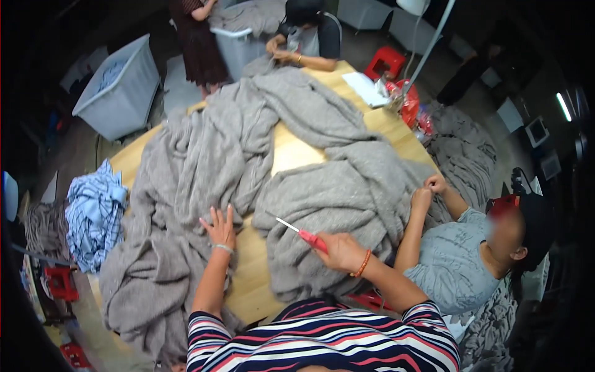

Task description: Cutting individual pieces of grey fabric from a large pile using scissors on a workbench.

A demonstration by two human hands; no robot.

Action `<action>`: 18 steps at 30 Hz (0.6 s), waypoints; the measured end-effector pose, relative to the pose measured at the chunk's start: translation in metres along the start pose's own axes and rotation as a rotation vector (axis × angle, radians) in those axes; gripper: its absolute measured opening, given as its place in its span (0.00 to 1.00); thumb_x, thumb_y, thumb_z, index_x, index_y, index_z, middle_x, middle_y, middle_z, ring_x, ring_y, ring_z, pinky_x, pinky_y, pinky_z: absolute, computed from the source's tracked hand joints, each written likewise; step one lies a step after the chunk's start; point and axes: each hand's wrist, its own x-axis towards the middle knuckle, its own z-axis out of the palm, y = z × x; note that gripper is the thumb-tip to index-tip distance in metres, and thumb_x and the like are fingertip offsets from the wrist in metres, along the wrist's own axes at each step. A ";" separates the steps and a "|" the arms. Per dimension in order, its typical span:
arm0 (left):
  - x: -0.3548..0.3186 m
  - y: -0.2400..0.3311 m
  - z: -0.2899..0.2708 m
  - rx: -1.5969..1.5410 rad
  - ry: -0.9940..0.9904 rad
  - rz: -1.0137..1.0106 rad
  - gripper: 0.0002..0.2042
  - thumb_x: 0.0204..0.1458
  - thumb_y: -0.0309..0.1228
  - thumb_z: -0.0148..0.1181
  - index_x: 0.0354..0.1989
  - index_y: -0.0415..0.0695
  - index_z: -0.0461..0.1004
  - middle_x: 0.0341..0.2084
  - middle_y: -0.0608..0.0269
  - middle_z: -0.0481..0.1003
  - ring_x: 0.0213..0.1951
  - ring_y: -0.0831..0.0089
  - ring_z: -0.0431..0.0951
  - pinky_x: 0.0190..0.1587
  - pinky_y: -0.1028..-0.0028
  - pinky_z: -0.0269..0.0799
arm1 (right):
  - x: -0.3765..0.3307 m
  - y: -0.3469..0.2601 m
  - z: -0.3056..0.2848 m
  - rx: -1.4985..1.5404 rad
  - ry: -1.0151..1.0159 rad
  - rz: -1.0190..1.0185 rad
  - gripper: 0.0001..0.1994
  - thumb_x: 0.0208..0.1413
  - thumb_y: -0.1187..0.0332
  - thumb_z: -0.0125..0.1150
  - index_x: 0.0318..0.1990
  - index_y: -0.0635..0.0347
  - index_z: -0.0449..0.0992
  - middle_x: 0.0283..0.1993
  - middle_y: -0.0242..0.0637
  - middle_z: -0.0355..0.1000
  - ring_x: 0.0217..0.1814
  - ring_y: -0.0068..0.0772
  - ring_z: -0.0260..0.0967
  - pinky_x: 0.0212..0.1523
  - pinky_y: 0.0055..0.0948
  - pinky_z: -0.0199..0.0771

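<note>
A heap of grey knitted cloth point(192, 158) lies across the left side of the wooden table point(253, 279). On its right edge rests my left hand point(220, 232), open, fingers spread, a light bracelet at the wrist. My right hand point(343, 253), with an orange beaded bracelet, is closed around the handle of a red-handled tool point(312, 240). The tool's thin pale shaft points up and left over a second grey cloth heap point(331, 195). Its exact kind and its tip are too small to make out.
At my right a co-worker in a grey shirt point(455, 254) holds the grey cloth's edge. Another person point(310, 43) works at the far end. Blue striped cloth point(96, 214) hangs by the left edge. A white bin point(124, 93) and red stool point(383, 62) stand beyond.
</note>
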 end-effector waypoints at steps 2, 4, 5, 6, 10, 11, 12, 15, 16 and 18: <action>0.001 -0.012 0.012 -0.018 0.081 0.058 0.31 0.47 0.30 0.59 0.64 0.51 0.62 0.53 0.53 0.68 0.65 0.51 0.58 0.62 0.29 0.42 | -0.010 0.000 -0.003 -0.029 -0.096 0.072 0.13 0.56 0.58 0.58 0.39 0.59 0.71 0.28 0.53 0.75 0.34 0.58 0.75 0.38 0.51 0.74; 0.006 -0.019 0.001 -0.030 -0.056 0.089 0.27 0.47 0.29 0.59 0.59 0.50 0.65 0.50 0.53 0.69 0.63 0.52 0.60 0.62 0.30 0.42 | -0.015 0.000 -0.004 -0.005 -0.091 0.070 0.14 0.56 0.58 0.57 0.41 0.59 0.71 0.28 0.55 0.75 0.35 0.59 0.75 0.39 0.52 0.74; 0.007 -0.023 -0.003 -0.045 -0.215 0.111 0.23 0.46 0.29 0.59 0.55 0.48 0.68 0.48 0.52 0.69 0.60 0.53 0.63 0.62 0.30 0.43 | -0.018 0.000 -0.005 0.003 -0.085 0.068 0.14 0.56 0.58 0.56 0.42 0.58 0.71 0.29 0.55 0.75 0.35 0.60 0.75 0.39 0.52 0.74; 0.008 -0.025 -0.006 -0.038 -0.209 0.113 0.23 0.46 0.29 0.59 0.55 0.48 0.68 0.48 0.52 0.69 0.60 0.53 0.63 0.62 0.30 0.43 | -0.021 0.000 -0.005 0.010 -0.083 0.064 0.14 0.57 0.58 0.56 0.42 0.58 0.71 0.30 0.55 0.75 0.36 0.60 0.75 0.40 0.53 0.73; -0.005 -0.017 -0.026 -0.150 -0.131 0.101 0.20 0.46 0.35 0.60 0.49 0.46 0.69 0.47 0.54 0.69 0.58 0.53 0.64 0.62 0.28 0.40 | -0.026 0.007 0.005 -0.003 -0.082 0.088 0.14 0.57 0.57 0.56 0.43 0.57 0.71 0.32 0.55 0.75 0.38 0.61 0.75 0.41 0.55 0.73; -0.010 -0.008 -0.032 -0.151 -0.156 0.073 0.26 0.43 0.39 0.63 0.52 0.46 0.68 0.49 0.56 0.68 0.59 0.54 0.63 0.61 0.26 0.39 | -0.026 0.011 0.008 0.010 -0.055 0.069 0.14 0.57 0.57 0.57 0.42 0.57 0.70 0.31 0.55 0.75 0.37 0.61 0.74 0.40 0.55 0.73; -0.017 -0.001 -0.032 -0.144 -0.167 0.083 0.26 0.43 0.39 0.63 0.52 0.46 0.68 0.49 0.56 0.68 0.59 0.54 0.63 0.61 0.26 0.39 | -0.028 0.010 0.012 0.030 -0.030 0.053 0.15 0.56 0.56 0.58 0.42 0.57 0.70 0.31 0.55 0.75 0.37 0.61 0.74 0.40 0.55 0.72; -0.031 0.016 -0.021 -0.079 -0.098 0.103 0.36 0.42 0.41 0.65 0.62 0.46 0.61 0.49 0.59 0.68 0.59 0.57 0.62 0.62 0.25 0.35 | -0.028 0.010 0.009 0.033 -0.036 0.092 0.14 0.56 0.56 0.57 0.41 0.57 0.71 0.32 0.53 0.75 0.38 0.61 0.74 0.40 0.55 0.73; -0.033 0.015 -0.005 -0.069 -0.115 0.126 0.36 0.42 0.41 0.65 0.62 0.46 0.61 0.49 0.59 0.68 0.59 0.57 0.62 0.62 0.25 0.35 | -0.029 0.007 0.008 0.013 -0.046 0.086 0.14 0.57 0.57 0.56 0.41 0.57 0.72 0.33 0.54 0.76 0.39 0.60 0.75 0.41 0.54 0.73; -0.032 0.009 0.029 0.012 0.003 0.004 0.30 0.46 0.36 0.61 0.60 0.46 0.64 0.45 0.60 0.71 0.55 0.60 0.66 0.62 0.26 0.37 | -0.031 0.003 0.006 0.047 -0.055 0.070 0.14 0.56 0.57 0.58 0.41 0.56 0.70 0.32 0.53 0.75 0.38 0.61 0.74 0.40 0.54 0.73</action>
